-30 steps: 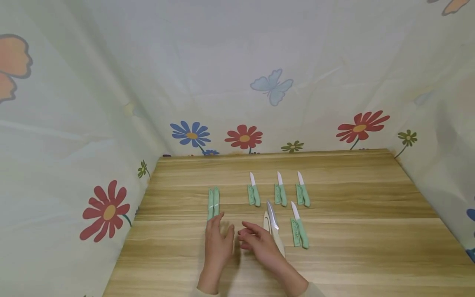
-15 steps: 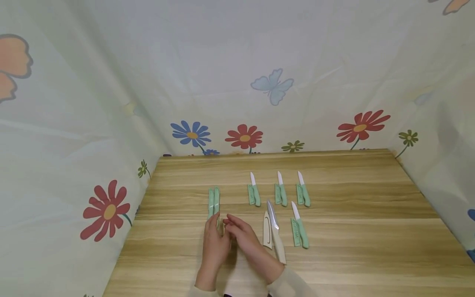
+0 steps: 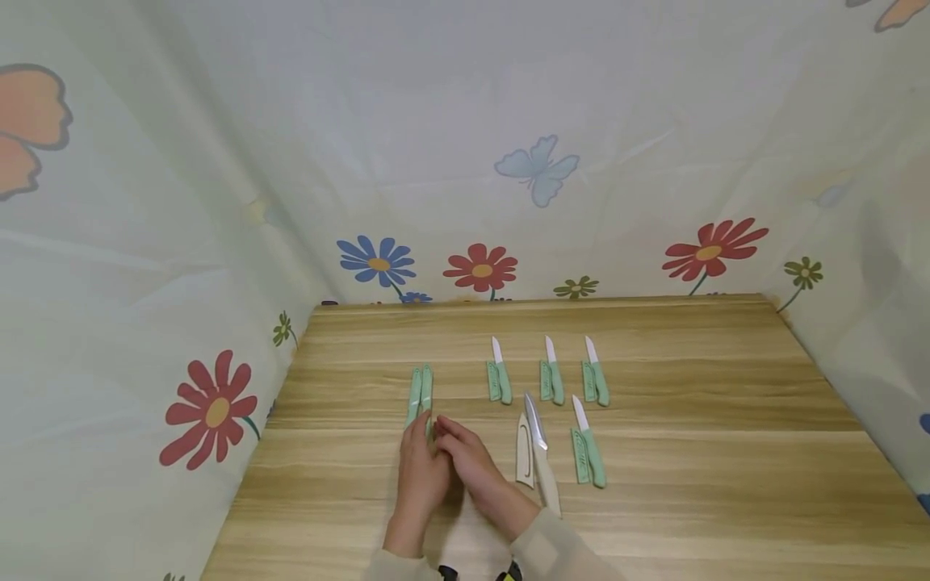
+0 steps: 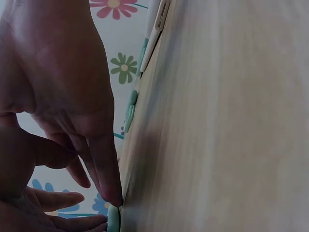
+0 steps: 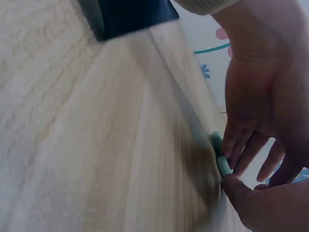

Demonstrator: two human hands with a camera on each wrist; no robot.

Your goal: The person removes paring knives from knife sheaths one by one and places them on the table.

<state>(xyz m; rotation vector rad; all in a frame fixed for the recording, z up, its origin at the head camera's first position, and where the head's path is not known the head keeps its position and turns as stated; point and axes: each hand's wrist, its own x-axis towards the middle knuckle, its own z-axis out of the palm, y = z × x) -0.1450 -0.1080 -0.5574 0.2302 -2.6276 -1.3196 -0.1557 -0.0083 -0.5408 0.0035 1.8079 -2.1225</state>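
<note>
The person's left hand (image 3: 420, 472) and right hand (image 3: 465, 464) now meet at the near end of a pair of sheathed green knives (image 3: 421, 393) that lies on the left part of the wooden table (image 3: 726, 484). One second ago the hands were a little apart and nearer to the person, and the right hand was just beside the beige knife (image 3: 541, 460); since then both hands have moved forward and to the left, and the right hand has left the beige knife behind. So the attention seems to have passed from the beige knife to the green pair — this is a judgement, not something seen.

In the right wrist view the fingers of the right hand (image 5: 241, 150) are narrow and bent, touching the rounded green end (image 5: 223, 164), probably pinching it. In the left wrist view the left fingers (image 4: 104, 164) are nearly straight, with one tip pressing down beside the green end (image 4: 113, 218); they are not closed around it.

To the right lie the beige knife with its beige sheath (image 3: 523, 452) beside it, and four green knives with bare blades, each next to its sheath — three in the far row (image 3: 550, 379) and one nearer (image 3: 587, 448).
</note>
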